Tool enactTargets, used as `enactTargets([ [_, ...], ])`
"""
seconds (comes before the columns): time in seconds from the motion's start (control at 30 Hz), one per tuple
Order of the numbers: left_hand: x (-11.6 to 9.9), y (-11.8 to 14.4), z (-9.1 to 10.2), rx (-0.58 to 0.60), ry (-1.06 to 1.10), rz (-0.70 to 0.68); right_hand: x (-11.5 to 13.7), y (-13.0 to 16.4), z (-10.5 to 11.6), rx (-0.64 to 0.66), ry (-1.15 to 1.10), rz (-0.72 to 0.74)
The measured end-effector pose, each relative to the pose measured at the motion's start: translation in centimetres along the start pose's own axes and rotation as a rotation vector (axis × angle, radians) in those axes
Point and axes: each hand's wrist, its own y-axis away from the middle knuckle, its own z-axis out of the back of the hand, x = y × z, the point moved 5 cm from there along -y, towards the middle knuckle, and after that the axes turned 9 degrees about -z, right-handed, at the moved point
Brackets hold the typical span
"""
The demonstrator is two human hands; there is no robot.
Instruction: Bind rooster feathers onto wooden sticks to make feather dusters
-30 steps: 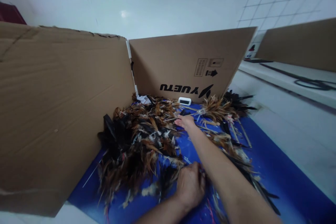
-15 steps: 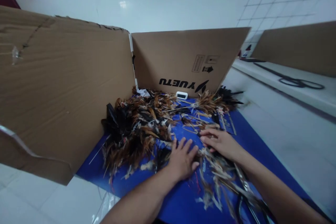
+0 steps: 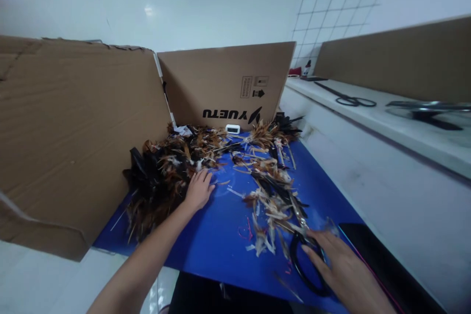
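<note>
My left hand rests with fingers stretched out against the right edge of a pile of brown and black feathers, holding nothing. At the lower right, my right hand closes thumb and fingers around the handle area of black-handled scissors. The scissors' metal blades point away from me, partly among loose feathers. Those pale and brown loose feathers lie in a strip just beyond and left of my right hand. Bits of pink thread lie beside them on the blue table surface.
Cardboard panels stand along the left and back. A small white digital display sits at the back. Another feather bundle lies back right. A white ledge carries more scissors. A black flat object lies right.
My left hand has moved left to the feather pile. My right hand has come back toward me from the loose feathers to the scissors. The view has turned right.
</note>
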Motion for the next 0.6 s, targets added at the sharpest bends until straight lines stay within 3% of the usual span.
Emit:
enactTargets([
  [0.07,-2.9,0.4,0.8,0.006,0.056,-0.108,-0.5,1.6,-0.9,-0.036,0.105,0.014],
  [0.13,-7.1,1.1,1.6,0.038,0.142,-0.294,-0.7,2.6,-1.6,-0.062,0.176,0.001],
  [0.23,-13.8,2.7,2.6,0.124,0.294,-0.604,-0.8,2.9,-2.0,-0.079,0.227,-0.029],
  [0.33,-18.6,4.6,3.0,0.150,0.381,-0.837,-0.5,2.4,-1.9,-0.061,0.259,-0.065],
  [0.47,-22.0,6.3,2.5,0.186,0.390,-1.093,-0.6,1.8,-1.3,-0.029,0.191,-0.161],
  [0.6,-22.8,5.5,1.9,0.195,0.353,-1.098,-1.6,1.7,-0.9,-0.046,-0.013,-0.288],
])
